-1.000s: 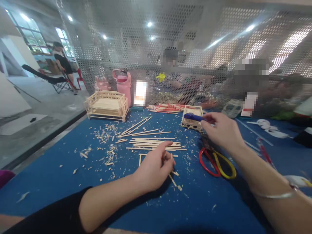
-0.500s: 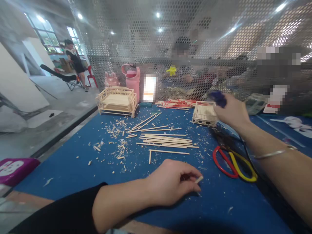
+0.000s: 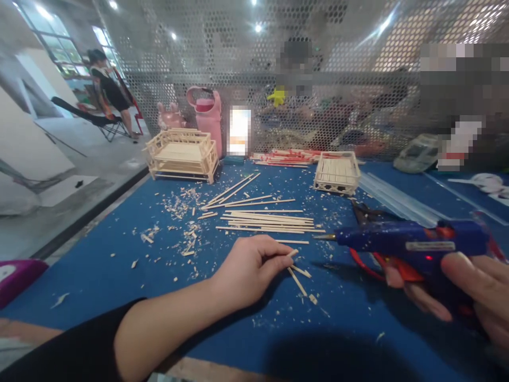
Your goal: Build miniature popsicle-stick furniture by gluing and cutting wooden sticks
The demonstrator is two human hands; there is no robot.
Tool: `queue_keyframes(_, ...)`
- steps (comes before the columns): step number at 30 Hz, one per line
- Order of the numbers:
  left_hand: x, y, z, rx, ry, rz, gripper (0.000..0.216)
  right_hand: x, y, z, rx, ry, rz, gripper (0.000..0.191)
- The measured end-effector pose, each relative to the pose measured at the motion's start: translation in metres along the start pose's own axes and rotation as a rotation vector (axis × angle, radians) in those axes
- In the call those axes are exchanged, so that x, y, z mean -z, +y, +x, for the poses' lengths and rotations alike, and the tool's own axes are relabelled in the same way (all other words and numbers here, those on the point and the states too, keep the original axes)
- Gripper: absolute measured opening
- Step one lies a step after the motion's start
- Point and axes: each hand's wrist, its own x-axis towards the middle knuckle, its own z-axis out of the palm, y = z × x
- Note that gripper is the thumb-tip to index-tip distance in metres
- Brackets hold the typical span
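Between the thumb and fingertips of my left hand (image 3: pixel 254 268) is pinched a short wooden stick (image 3: pixel 294 253). Two more short sticks (image 3: pixel 299 281) lie on the blue mat just below those fingertips. My right hand (image 3: pixel 465 286) is wrapped round the grip of a blue hot glue gun (image 3: pixel 405 239); a small red light glows on its side. The metal nozzle points left towards the pinched stick, with a gap between them. Beyond my left hand lies a row of long wooden sticks (image 3: pixel 270 220). Scissors with a red handle (image 3: pixel 361 265) are partly hidden behind the glue gun.
A stick-built bench model (image 3: pixel 181 154) stands at back left, a small stick tray (image 3: pixel 338 172) at back right. Clear glue sticks (image 3: pixel 401 199), red-tipped sticks (image 3: pixel 286 156), a pink bottle (image 3: pixel 209 119) and wood scraps (image 3: pixel 178 204) are about. A perforated metal screen (image 3: pixel 222 63) rises behind.
My right hand has come from beside the small stick tray to the near right, bringing the glue gun. My left hand has shifted left and slightly away, still pinching the short stick.
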Motion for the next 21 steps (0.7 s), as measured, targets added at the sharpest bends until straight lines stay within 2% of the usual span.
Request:
queue_keyframes(3,-0.001,0.000,0.001,-0.019,0.005,0.019,0.015,-0.008,-0.003,-0.005,-0.031,-0.086,0.018,0.051)
queue_keyframes(7,0.000,-0.001,0.001,-0.026,0.008,0.038,0.015,-0.015,-0.012,-0.006,0.037,-0.078,-0.058,0.058)
queue_keyframes(11,0.000,-0.002,0.000,-0.037,0.008,0.039,0.016,-0.014,-0.015,-0.005,0.053,-0.011,-0.164,0.062)
queue_keyframes(16,0.000,-0.002,0.000,-0.038,0.006,0.029,0.016,-0.010,-0.015,-0.001,0.075,-0.160,-0.198,0.062)
queue_keyframes(21,0.000,-0.001,0.000,-0.035,0.002,0.051,0.015,-0.015,-0.013,-0.004,0.100,-0.105,-0.188,0.064)
